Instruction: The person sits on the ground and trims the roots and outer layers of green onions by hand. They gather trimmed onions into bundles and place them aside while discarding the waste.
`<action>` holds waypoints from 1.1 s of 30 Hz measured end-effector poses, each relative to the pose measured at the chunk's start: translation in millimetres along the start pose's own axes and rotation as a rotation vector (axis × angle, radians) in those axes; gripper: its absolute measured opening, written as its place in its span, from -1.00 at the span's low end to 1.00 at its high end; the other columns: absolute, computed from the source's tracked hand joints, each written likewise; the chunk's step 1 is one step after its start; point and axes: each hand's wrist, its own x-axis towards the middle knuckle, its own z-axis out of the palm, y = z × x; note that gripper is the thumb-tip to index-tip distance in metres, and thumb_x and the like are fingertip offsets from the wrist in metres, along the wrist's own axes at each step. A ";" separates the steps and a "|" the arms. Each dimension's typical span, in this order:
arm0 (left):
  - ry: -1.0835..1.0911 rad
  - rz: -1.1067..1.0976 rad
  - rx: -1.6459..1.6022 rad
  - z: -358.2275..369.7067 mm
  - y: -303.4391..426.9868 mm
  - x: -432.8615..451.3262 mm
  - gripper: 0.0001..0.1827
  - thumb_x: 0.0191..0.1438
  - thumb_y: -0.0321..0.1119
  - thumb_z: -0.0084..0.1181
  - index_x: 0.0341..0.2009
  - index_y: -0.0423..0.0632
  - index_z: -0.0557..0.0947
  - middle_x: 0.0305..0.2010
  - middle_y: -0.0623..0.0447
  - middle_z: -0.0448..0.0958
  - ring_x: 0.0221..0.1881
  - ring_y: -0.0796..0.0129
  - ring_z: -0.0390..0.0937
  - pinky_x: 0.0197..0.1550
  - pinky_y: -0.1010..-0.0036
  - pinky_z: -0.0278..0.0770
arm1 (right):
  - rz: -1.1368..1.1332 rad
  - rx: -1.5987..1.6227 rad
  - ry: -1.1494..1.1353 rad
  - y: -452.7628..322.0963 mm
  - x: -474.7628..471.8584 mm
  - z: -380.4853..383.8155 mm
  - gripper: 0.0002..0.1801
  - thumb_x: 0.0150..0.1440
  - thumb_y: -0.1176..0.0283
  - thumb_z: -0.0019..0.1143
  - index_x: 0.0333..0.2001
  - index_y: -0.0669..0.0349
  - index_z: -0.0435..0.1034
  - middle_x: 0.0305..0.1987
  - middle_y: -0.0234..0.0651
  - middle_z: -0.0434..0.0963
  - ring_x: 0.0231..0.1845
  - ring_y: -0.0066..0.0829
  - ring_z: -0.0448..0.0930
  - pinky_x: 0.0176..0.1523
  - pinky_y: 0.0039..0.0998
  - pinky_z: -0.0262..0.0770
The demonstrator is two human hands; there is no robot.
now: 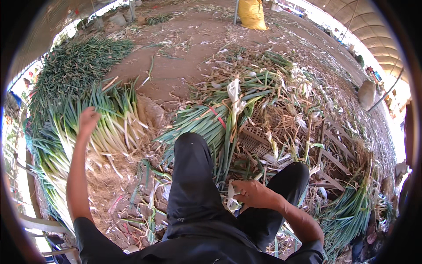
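Observation:
My left hand (89, 120) is stretched out over a row of cleaned green onions (113, 132) with white stalks and green leaves; its fingers are curled, and whether they grip a stalk is unclear. Between my knees, my right hand (252, 194) has its thumb and fingers at a whitish strip of onion skin or stalk (231, 196); the hold itself is not clear. Beyond my raised knee lies a bundle of green onions (204, 123) with a red tie (217, 117) around its leaves.
A plastic crate (257, 135) lies under dry leaves right of centre. More green onions stand massed at the far left (79, 62) and lie at the lower right (349, 214). A yellow sack (252, 15) stands beside a metal post (236, 12). Peelings litter the dirt floor.

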 end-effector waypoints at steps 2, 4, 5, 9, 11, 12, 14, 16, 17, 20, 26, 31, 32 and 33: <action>-0.305 -0.036 -0.186 64.5 125.0 -45.2 -0.42 0.10 -0.38 0.26 0.23 -0.27 0.52 0.18 -0.22 0.58 0.13 0.08 0.60 0.24 0.26 0.59 | 0.119 0.016 -0.074 -7.0 6.1 -22.7 -0.53 0.25 0.40 0.21 0.21 0.29 0.38 -0.25 -0.05 0.69 -0.17 -0.20 0.74 -0.12 -0.26 0.61; -0.527 -0.018 -0.238 98.8 224.3 -67.9 -0.40 0.11 -0.36 0.26 0.26 -0.25 0.49 0.21 -0.26 0.56 0.20 0.08 0.57 0.24 0.23 0.61 | -0.006 -0.048 0.032 23.0 13.4 -29.9 -0.55 0.19 0.41 0.23 0.14 0.33 0.43 -0.17 -0.08 0.69 -0.17 -0.15 0.72 -0.11 -0.28 0.62; -0.580 0.039 -0.222 117.4 240.3 -68.8 -0.38 0.08 -0.35 0.31 0.24 -0.28 0.50 0.17 -0.24 0.59 0.18 0.07 0.59 0.23 0.25 0.61 | 0.017 0.029 0.070 19.7 25.2 -37.5 -0.57 0.15 0.41 0.26 0.08 0.35 0.45 -0.12 -0.03 0.68 -0.17 0.01 0.70 -0.11 -0.24 0.62; -0.812 0.268 -0.275 239.4 281.5 -57.5 -0.43 0.08 -0.31 0.37 0.13 -0.36 0.56 0.06 -0.26 0.65 0.10 0.14 0.63 0.14 0.29 0.59 | 0.104 0.040 0.151 60.8 63.1 -52.9 -0.52 0.18 0.35 0.28 0.12 0.41 0.46 -0.16 -0.01 0.69 -0.16 -0.09 0.73 -0.08 -0.29 0.62; -0.843 0.220 -0.352 281.8 316.0 -70.1 -0.46 0.07 -0.30 0.39 0.08 -0.38 0.59 -0.01 -0.21 0.68 0.03 0.19 0.65 0.09 0.32 0.58 | 0.238 0.118 0.211 80.6 79.2 -57.0 -0.51 0.20 0.32 0.27 0.13 0.43 0.46 -0.21 0.01 0.70 -0.16 -0.13 0.74 -0.08 -0.30 0.62; -0.835 0.228 -0.392 299.1 334.3 -79.3 -0.47 0.08 -0.30 0.37 0.07 -0.38 0.60 -0.01 -0.21 0.68 0.01 0.19 0.65 0.07 0.33 0.58 | 0.216 0.039 0.266 106.0 87.7 -53.9 -0.51 0.21 0.28 0.28 0.10 0.44 0.48 -0.29 0.03 0.70 -0.16 -0.13 0.75 -0.08 -0.26 0.62; -0.860 0.227 -0.429 321.9 363.3 -96.1 -0.51 0.10 -0.30 0.33 0.05 -0.38 0.61 -0.02 -0.22 0.68 -0.04 0.20 0.66 0.03 0.35 0.57 | 0.418 0.066 0.249 138.4 108.9 -52.2 -0.52 0.20 0.21 0.27 0.02 0.41 0.52 -0.28 0.05 0.68 -0.21 -0.07 0.73 -0.10 -0.20 0.60; -0.898 0.190 -0.443 342.9 375.1 -105.5 -0.55 0.12 -0.29 0.30 0.02 -0.37 0.63 -0.04 -0.21 0.69 -0.07 0.21 0.67 0.01 0.36 0.57 | 0.482 0.011 0.219 163.7 128.4 -50.6 -0.56 0.20 0.17 0.25 -0.06 0.37 0.53 -0.31 0.05 0.65 -0.22 -0.04 0.71 -0.12 -0.15 0.57; -0.905 0.158 -0.448 353.0 374.2 -108.0 -0.56 0.12 -0.29 0.29 0.01 -0.36 0.64 -0.05 -0.21 0.69 -0.07 0.21 0.67 0.00 0.36 0.57 | 0.431 -0.055 0.197 171.1 139.5 -49.3 -0.58 0.21 0.16 0.24 -0.10 0.35 0.54 -0.32 0.06 0.64 -0.22 -0.03 0.70 -0.12 -0.13 0.56; -0.913 0.036 -0.427 383.5 368.0 -106.8 -0.57 0.13 -0.27 0.28 -0.02 -0.36 0.65 -0.11 -0.19 0.71 -0.08 0.23 0.68 -0.02 0.36 0.57 | 0.355 -0.087 0.196 202.7 178.3 -51.5 -0.61 0.20 0.16 0.22 -0.18 0.34 0.52 -0.35 0.07 0.60 -0.24 0.01 0.67 -0.15 -0.08 0.51; -0.705 0.117 -0.604 394.3 387.9 -104.5 -0.61 0.08 -0.27 0.27 -0.08 -0.31 0.68 -0.28 -0.23 0.71 -0.22 -0.01 0.70 -0.12 0.22 0.61 | 0.237 0.069 0.364 236.3 241.3 -48.1 -0.63 0.21 0.32 0.19 -0.01 0.36 0.45 -0.26 0.06 0.62 -0.17 0.00 0.69 -0.10 -0.17 0.55; -0.775 0.112 -0.612 403.8 394.8 -102.6 -0.65 0.26 -0.34 0.17 -0.01 -0.38 0.61 -0.21 -0.19 0.69 -0.18 0.23 0.67 -0.10 0.36 0.60 | 0.116 0.181 0.693 278.1 310.8 -34.8 -0.33 0.13 0.47 0.16 0.30 0.45 0.21 0.22 0.16 0.48 0.25 0.13 0.50 0.27 -0.08 0.42; -0.763 0.099 -0.622 408.3 392.8 -102.8 -0.66 0.26 -0.34 0.16 -0.01 -0.37 0.62 -0.21 -0.19 0.69 -0.18 0.21 0.67 -0.10 0.35 0.60 | 0.227 0.168 0.695 283.7 325.8 -33.0 -0.29 0.11 0.44 0.20 0.30 0.47 0.20 0.24 0.18 0.46 0.27 0.15 0.46 0.30 -0.06 0.38; -0.757 0.094 -0.639 416.9 393.1 -103.2 -0.67 0.26 -0.34 0.16 -0.02 -0.35 0.62 -0.21 -0.19 0.69 -0.18 0.20 0.67 -0.09 0.34 0.60 | 0.343 0.150 0.705 286.7 337.9 -34.6 -0.25 0.08 0.41 0.23 0.30 0.50 0.19 0.26 0.19 0.44 0.29 0.17 0.43 0.33 -0.03 0.35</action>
